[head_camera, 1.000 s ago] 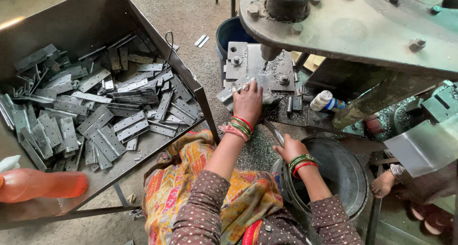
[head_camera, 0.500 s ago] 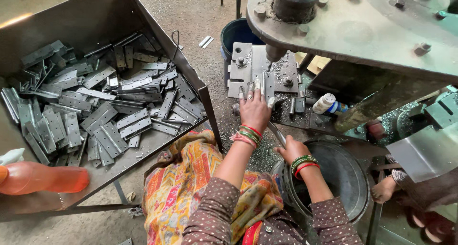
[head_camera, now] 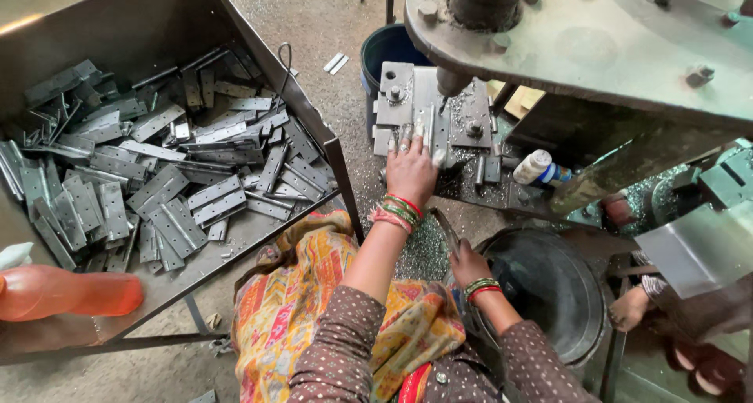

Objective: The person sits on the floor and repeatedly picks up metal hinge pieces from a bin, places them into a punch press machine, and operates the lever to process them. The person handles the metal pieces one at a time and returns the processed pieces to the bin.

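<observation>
Head view: a large metal bin (head_camera: pixel 314 121) on the left holds a heap of grey steel hinges (head_camera: pixel 157 176). The left hand (head_camera: pixel 412 168) lies fingers spread on a hinge plate (head_camera: pixel 430 128) on the press bed (head_camera: pixel 396 97). The right hand (head_camera: pixel 468 263) grips a thin metal lever (head_camera: pixel 445 229) beside a dark round tub (head_camera: pixel 549 293). The bin's corner stands near the left forearm.

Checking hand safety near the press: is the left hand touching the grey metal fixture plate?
Touching. The head view shows the left hand lying flat with its fingertips on the metal fixture plate.
</observation>
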A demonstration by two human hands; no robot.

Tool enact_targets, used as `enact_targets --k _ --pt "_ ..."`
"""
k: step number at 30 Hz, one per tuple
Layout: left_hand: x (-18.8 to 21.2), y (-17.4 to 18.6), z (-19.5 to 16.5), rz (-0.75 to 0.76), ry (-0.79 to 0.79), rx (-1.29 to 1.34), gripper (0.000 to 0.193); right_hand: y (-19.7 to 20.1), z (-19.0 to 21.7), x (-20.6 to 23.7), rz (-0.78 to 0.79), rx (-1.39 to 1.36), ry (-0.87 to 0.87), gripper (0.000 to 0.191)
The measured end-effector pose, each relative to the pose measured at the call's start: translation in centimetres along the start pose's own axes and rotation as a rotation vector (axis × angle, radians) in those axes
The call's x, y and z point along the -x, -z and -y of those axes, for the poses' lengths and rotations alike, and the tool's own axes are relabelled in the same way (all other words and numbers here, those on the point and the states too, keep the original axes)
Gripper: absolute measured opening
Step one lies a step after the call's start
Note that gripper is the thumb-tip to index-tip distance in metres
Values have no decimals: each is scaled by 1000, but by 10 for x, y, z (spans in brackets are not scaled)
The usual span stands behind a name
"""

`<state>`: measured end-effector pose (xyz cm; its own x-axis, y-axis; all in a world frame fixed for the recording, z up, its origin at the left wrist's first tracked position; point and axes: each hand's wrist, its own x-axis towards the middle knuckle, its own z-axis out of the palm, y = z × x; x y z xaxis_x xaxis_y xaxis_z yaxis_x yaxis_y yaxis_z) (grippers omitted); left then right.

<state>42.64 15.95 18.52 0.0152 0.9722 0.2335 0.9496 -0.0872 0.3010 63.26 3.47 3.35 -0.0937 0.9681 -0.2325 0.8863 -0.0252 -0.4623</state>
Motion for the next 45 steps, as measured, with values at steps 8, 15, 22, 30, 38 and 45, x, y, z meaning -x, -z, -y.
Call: enact_targets --k 8,15,22,30,38,45 --pt "-39 -14 -9 6 13 -203 39 36 -5 -15 97 65 -77 36" --pt "-16 -9 -2 -47 -10 -89 37 -8 -3 -1 -136 -56 79 37" --pt "-47 -26 -8 -23 18 -99 34 45 -9 -23 110 125 -59 42" --pt "-35 -11 -2 -46 -23 -40 36 -6 -5 -1 -59 -30 -10 41" --pt "-71 -9 5 65 12 -89 34 50 2 -19 91 147 -109 46" --pt "-62 9 3 0 -13 -47 33 -10 -2 8 -108 -33 -45 40"
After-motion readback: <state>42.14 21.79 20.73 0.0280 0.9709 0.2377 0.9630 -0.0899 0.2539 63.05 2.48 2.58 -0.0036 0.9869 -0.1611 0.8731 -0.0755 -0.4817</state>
